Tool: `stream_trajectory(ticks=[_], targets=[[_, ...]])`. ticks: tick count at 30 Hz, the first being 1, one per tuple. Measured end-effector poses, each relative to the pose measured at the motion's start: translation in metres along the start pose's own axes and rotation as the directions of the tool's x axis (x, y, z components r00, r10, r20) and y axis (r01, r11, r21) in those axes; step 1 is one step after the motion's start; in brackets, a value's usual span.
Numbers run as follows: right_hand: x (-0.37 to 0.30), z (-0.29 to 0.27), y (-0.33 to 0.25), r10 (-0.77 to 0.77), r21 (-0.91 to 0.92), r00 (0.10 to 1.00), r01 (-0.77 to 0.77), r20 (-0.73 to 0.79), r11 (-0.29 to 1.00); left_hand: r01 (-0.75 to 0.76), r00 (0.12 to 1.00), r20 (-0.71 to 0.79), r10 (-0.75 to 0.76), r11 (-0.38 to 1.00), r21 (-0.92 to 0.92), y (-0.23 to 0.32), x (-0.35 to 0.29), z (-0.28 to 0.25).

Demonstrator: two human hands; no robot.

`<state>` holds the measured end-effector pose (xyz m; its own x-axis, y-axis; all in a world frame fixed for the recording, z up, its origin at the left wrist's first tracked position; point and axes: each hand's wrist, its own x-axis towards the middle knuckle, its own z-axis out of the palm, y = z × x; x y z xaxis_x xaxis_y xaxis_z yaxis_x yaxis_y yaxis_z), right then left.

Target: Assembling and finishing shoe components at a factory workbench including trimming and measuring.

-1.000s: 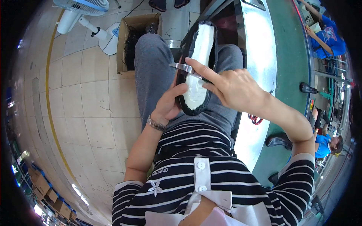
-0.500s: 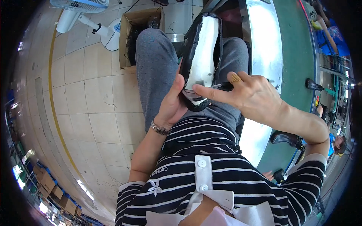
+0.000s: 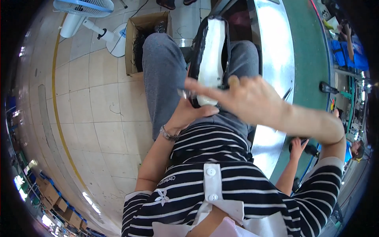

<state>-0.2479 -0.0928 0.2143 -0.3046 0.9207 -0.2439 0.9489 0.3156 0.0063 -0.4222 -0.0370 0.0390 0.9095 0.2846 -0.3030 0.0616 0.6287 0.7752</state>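
A black shoe upper on a last (image 3: 211, 47) is held bottom up above my lap, its pale underside facing me. My left hand (image 3: 188, 114) grips its near end from the left and below, with the thumb lying across that end. My right hand (image 3: 246, 98) passes over the near part of the shoe, smeared by motion, one finger stretched to the left. At its fingertip shows a small shiny metal blade-like tool (image 3: 184, 93), too blurred to name its kind. My right palm and other fingers are hard to make out.
To my right runs a metal ledge (image 3: 272, 47) beside a green conveyor belt (image 3: 310, 43) carrying black shoes (image 3: 327, 87). A co-worker's hand (image 3: 297, 148) reaches onto the belt. An open cardboard box (image 3: 129, 51) with black scraps and a fan (image 3: 85, 7) stand at the left.
My right hand has swept left across the shoe's near end, carrying the metal tool past its edge. My left hand's thumb has shifted onto the near end. A co-worker's hand has come over the belt.
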Motion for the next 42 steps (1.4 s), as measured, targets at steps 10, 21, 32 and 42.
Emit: stream_trajectory(ticks=[10, 21, 32, 42], targets=[[-0.021, -0.001, -0.022, -0.054, 0.024, 0.987, 0.051, 0.148, 0.998, 0.043, 0.986, -0.166, -0.026, 0.994, 0.101, -0.006, 0.007, 0.003], [-0.024, 0.004, -0.014, -0.069, 0.147, 0.997, 0.073, -0.033, 0.987, -0.120, 0.991, -0.027, 0.133, 0.951, 0.287, -0.048, -0.016, -0.016], [-0.059, 0.024, 0.065, 0.507, 0.599, 0.857, -0.360, -0.090, 0.715, -0.259, 0.960, 0.193, 0.205, 0.373, 0.891, 0.074, 0.019, 0.068], [-0.115, 0.030, 0.099, 0.724, 0.909, 0.575, -0.376, 0.381, -0.180, -0.448, 0.886, 0.462, -0.043, 0.179, 0.876, 0.170, 0.238, 0.064]])
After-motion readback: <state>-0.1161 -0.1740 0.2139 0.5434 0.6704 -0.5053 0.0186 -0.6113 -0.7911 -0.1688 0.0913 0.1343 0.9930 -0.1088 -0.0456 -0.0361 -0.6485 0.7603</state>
